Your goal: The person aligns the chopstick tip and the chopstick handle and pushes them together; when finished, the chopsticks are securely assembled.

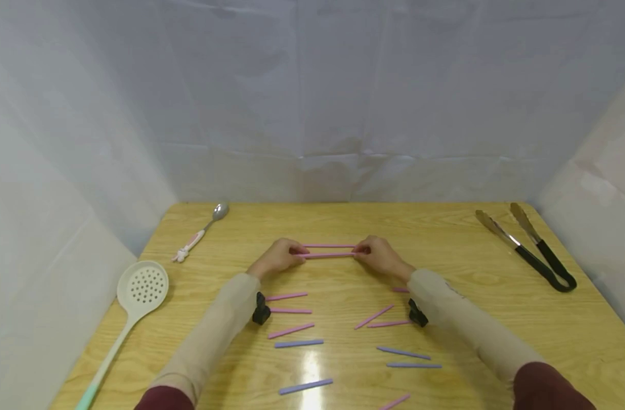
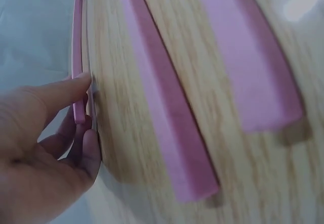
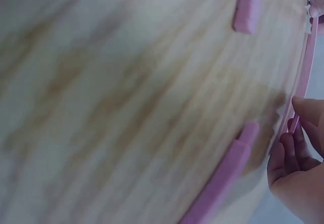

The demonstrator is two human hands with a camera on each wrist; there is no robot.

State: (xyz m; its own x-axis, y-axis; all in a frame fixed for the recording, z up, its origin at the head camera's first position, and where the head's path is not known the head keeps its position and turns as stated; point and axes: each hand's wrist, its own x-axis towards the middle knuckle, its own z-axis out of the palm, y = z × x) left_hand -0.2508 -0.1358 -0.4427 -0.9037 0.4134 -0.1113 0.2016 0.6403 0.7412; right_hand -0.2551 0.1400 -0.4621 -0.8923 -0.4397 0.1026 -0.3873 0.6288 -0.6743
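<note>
My left hand [image 1: 279,257] pinches the left end of a long pink stick [image 1: 329,255] between thumb and fingers. The right hand [image 1: 383,256] pinches the same stick at its other end, so it runs level between both hands. Just behind, a second pink stick [image 1: 329,246] runs parallel to it; its ends are partly hidden by the hands. In the left wrist view, the thumb lies over the held stick [image 2: 77,42] near its tip. Another pink stick [image 3: 217,183], with a narrower tip, lies near the right hand in the right wrist view.
Nearer on the wooden table [image 1: 343,222] lie several pink sticks [image 1: 291,331] and blue sticks [image 1: 305,386]. A slotted skimmer [image 1: 142,287] and a spoon [image 1: 202,232] lie at left, black-handled tongs [image 1: 533,256] at right. White sheeting [image 1: 333,102] stands behind.
</note>
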